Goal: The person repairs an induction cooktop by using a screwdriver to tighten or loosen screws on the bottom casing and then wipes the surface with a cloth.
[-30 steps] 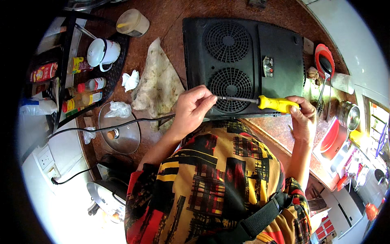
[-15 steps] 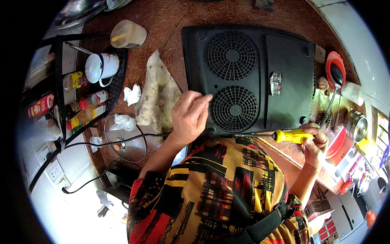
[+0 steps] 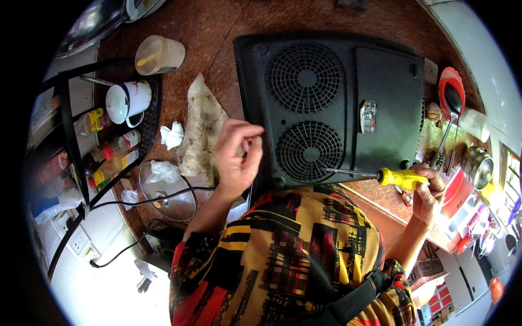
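A flat black appliance (image 3: 389, 76) lies bottom up on the brown table, showing two round fan grilles (image 3: 311, 155) and a small label. My right hand (image 3: 429, 190) grips the yellow handle of a screwdriver (image 3: 402, 178) off the appliance's near right corner. Its shaft points left, with the tip over the near grille; whether it touches cannot be told. By the appliance's left edge, my left hand (image 3: 237, 155) is raised with fingers curled and thumb close to them. Anything pinched there is too small to make out.
Left of the appliance lie a stained cloth (image 3: 198, 130), crumpled white tissue (image 3: 172, 135) and a glass lid (image 3: 182, 201) with a black cable across it. A rack holds an enamel mug (image 3: 129, 101) and several bottles. At right are a ladle (image 3: 452, 100) and a metal jar (image 3: 478, 168).
The screwdriver tip has moved from the appliance's near edge to over the near grille. My left hand has drawn left, its fingers more curled. The view has shifted slightly.
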